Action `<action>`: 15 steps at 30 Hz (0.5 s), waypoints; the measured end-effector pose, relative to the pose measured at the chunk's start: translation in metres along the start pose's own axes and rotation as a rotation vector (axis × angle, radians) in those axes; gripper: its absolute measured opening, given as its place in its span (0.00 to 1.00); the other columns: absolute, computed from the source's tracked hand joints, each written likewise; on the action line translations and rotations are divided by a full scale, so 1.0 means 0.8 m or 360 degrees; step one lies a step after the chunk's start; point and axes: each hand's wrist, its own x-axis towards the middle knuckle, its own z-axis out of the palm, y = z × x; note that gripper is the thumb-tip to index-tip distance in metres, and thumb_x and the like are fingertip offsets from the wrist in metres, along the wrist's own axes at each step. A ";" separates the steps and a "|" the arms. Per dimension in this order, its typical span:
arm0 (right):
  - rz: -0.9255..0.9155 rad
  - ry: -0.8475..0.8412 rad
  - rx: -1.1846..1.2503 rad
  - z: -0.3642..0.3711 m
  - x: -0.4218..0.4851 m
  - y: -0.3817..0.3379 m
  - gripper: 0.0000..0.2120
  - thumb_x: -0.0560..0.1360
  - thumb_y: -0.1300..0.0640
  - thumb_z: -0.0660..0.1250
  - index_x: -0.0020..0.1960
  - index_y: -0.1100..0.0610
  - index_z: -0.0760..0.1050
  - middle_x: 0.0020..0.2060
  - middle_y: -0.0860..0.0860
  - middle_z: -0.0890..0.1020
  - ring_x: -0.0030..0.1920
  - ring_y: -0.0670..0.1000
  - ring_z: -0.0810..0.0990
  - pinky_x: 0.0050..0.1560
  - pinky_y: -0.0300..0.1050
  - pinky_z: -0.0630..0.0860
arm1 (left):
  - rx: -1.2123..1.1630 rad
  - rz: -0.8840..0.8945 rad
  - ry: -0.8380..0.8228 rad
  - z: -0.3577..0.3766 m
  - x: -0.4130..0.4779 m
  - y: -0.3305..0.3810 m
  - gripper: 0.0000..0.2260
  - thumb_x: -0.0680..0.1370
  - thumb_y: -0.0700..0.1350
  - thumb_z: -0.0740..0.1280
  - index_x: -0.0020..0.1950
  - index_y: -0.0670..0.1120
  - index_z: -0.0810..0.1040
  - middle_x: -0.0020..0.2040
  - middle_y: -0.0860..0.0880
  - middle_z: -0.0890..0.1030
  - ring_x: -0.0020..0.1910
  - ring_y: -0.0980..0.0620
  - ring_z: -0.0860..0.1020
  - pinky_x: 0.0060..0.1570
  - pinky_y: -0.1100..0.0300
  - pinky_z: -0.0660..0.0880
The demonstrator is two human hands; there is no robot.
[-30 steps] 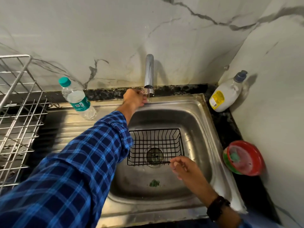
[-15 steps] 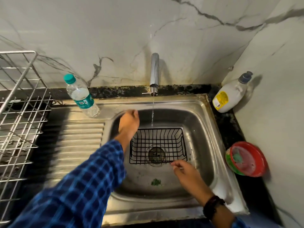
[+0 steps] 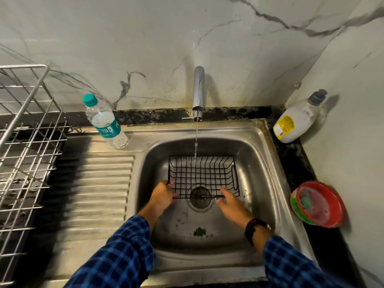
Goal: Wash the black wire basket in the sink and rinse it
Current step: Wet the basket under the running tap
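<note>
Your left hand [image 3: 163,194] has its fingers curled round the near-left corner of the black wire basket [image 3: 203,175]. Your right hand [image 3: 232,204] reaches to the near rim with its fingers mostly straight, one touching the wire. Whether it pinches the rim cannot be told. The basket lies open side up in the basin of the sink [image 3: 207,132], over the drain [image 3: 200,204]. The thin stream of water [image 3: 195,142] from the tap [image 3: 198,90] falls at its far rim.

Expect the basket to be light and stiff. Its thin coated wire will likely turn slick once wet and soapy. It probably won't crush, but a single wire bites into fingers, so take it by the rim at two opposite corners, or by the looped handle at the right end.

Count one basket, one tap and one stream. Around the sink stand one water bottle [image 3: 104,121], one soap bottle [image 3: 295,123], one red bowl [image 3: 318,204] and, at the left, one wire dish rack [image 3: 27,132].
</note>
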 end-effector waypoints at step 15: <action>-0.0607 0.1008 -0.0368 -0.036 0.005 -0.083 0.07 0.80 0.58 0.62 0.54 0.53 0.78 0.50 0.48 0.77 0.46 0.49 0.77 0.41 0.41 0.72 | -0.0485 0.0442 -0.0296 -0.004 -0.037 0.051 0.09 0.86 0.45 0.56 0.57 0.46 0.75 0.61 0.48 0.80 0.53 0.50 0.84 0.57 0.52 0.76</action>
